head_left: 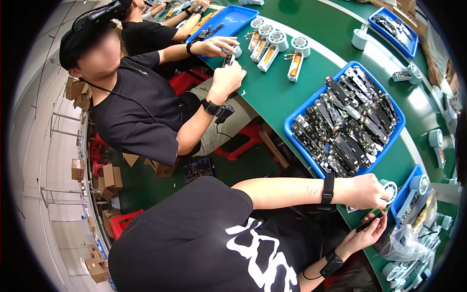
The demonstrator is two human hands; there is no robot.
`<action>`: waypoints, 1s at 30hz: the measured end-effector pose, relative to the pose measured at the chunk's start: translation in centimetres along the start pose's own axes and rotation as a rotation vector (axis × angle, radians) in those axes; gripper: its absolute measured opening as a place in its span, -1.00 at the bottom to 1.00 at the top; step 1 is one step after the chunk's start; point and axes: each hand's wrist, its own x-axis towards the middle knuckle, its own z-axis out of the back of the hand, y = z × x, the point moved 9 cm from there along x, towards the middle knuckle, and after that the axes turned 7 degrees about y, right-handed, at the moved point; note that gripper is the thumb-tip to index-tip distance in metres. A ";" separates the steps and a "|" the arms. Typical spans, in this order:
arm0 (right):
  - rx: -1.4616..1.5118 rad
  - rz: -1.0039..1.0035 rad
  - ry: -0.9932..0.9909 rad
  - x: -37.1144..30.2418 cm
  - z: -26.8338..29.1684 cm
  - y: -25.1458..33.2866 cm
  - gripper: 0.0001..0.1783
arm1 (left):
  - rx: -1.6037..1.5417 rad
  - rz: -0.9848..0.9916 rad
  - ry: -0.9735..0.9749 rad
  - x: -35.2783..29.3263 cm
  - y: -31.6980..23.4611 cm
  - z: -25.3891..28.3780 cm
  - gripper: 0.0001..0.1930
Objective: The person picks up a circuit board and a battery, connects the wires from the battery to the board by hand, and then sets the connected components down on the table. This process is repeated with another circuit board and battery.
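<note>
My left hand (366, 191) is closed, its fingers against a small white ring-shaped fan head (389, 190). Just below it, my right hand (366, 235) pinches a slim dark piece (369, 223) that resembles the boards in the tray. A bit of yellow-green shows between the hands; what it belongs to is unclear. My fingers partly hide where the fan and the dark piece meet. Beyond my left forearm stands a blue tray (311, 168) heaped with slim black circuit-board pieces (348, 121).
A blue bin (415, 175) with fan parts and a clear plastic bag (403, 243) lie right of my hands. Several white fans (300, 46) with battery handles stand on the green table (272, 97). A co-worker (141, 97) sits at left, handling a similar fan.
</note>
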 end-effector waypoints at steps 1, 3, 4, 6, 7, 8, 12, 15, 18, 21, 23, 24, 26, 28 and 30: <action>0.002 -0.003 -0.003 0.0 0.1 0.1 -0.68 | -0.014 -0.015 -0.022 -0.1 -0.2 0.3 -0.89; 0.037 -0.040 -0.032 0.3 0.1 -0.3 -0.68 | -0.028 -0.030 -0.040 -0.4 -0.4 0.9 -0.89; 0.054 -0.058 -0.047 0.4 0.0 -0.4 -0.68 | -0.032 -0.050 -0.007 -0.4 -0.6 0.8 -0.90; 0.069 -0.061 -0.074 0.7 -0.3 -0.2 -0.67 | -0.045 -0.091 0.058 -0.5 -1.1 0.5 -0.91; 0.082 -0.062 -0.099 0.7 -0.4 0.0 -0.67 | -0.050 -0.094 0.059 -0.5 -1.2 0.4 -0.91; 0.096 -0.063 -0.125 0.7 -0.4 0.0 -0.67 | -0.046 -0.084 0.112 -0.4 -1.1 -0.1 -0.91; 0.064 -0.064 -0.106 0.5 -0.7 0.1 -0.67 | -0.048 -0.052 0.197 -0.2 -0.6 -1.1 -0.93; 0.007 -0.027 -0.029 0.2 -0.9 0.1 -0.67 | -0.092 -0.043 0.156 -0.3 -0.2 -1.0 -0.94; -0.022 -0.013 0.012 0.2 -0.9 0.1 -0.67 | -0.148 -0.017 0.102 -0.7 0.1 -0.6 -0.95; -0.037 -0.025 0.016 0.5 -0.3 0.0 -0.67 | -0.195 0.030 0.100 -0.8 0.0 -1.3 -0.91; -0.061 -0.004 -0.019 -0.1 0.5 1.0 -0.68 | -0.254 0.036 0.113 -0.6 -0.6 -1.9 -0.90; -0.084 0.007 -0.057 -0.8 1.2 1.6 -0.69 | -0.249 0.050 0.126 -0.5 -0.6 -2.0 -0.88; -0.088 -0.035 -0.098 -1.2 1.5 1.8 -0.68 | -0.290 0.052 0.156 0.3 -1.5 -2.2 -0.85; -0.098 -0.006 -0.029 -0.4 -1.6 1.5 -0.71 | -0.280 0.042 0.084 -0.7 0.0 -0.1 -0.82; -0.025 0.019 0.054 0.3 -4.0 1.0 -0.69 | -0.256 0.106 0.077 -1.4 1.5 0.4 -0.74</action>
